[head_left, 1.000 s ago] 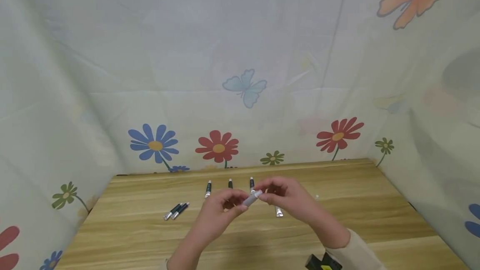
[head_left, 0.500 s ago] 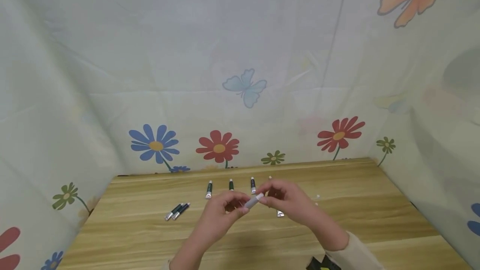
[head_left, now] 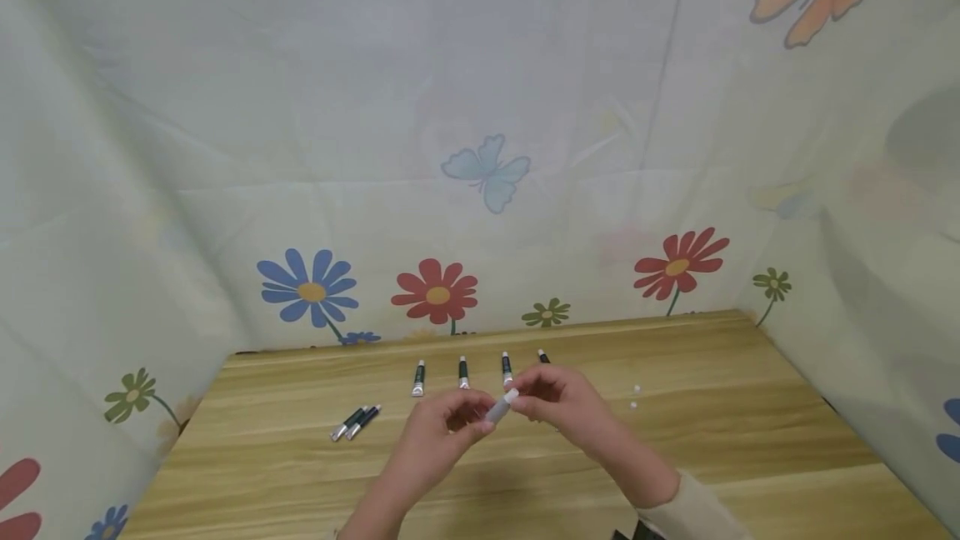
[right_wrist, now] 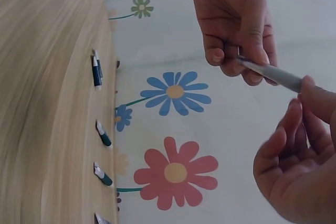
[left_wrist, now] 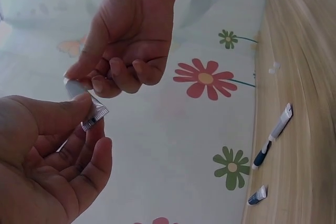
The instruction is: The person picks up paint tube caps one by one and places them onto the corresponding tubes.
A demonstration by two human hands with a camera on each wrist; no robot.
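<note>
Over the middle of the table my left hand [head_left: 442, 436] pinches the flat, crimped silver end of a grey paint tube [head_left: 501, 408] between thumb and fingers. At its other, white-capped end, the thumb and fingertips of my right hand [head_left: 566, 402] grip the cap, which they mostly cover in the right wrist view. The tube [right_wrist: 281, 76] is held tilted in the air, well off the tabletop. Behind the hands lie dark-labelled paint tubes in a row, among them one tube [head_left: 418, 377] at the left and another tube [head_left: 543, 356] partly hidden by my right hand.
Two dark tubes [head_left: 355, 423] lie side by side on the wooden table [head_left: 285, 473], left of my hands. To the right are small white pieces [head_left: 635, 397], resembling caps. A flower-printed cloth [head_left: 360, 215] rises behind the table and along both sides.
Both hands stay on the grey tube, which now points up a little more steeply. My right hand has shifted slightly, uncovering the small white pieces and covering the silver tube end below it.
</note>
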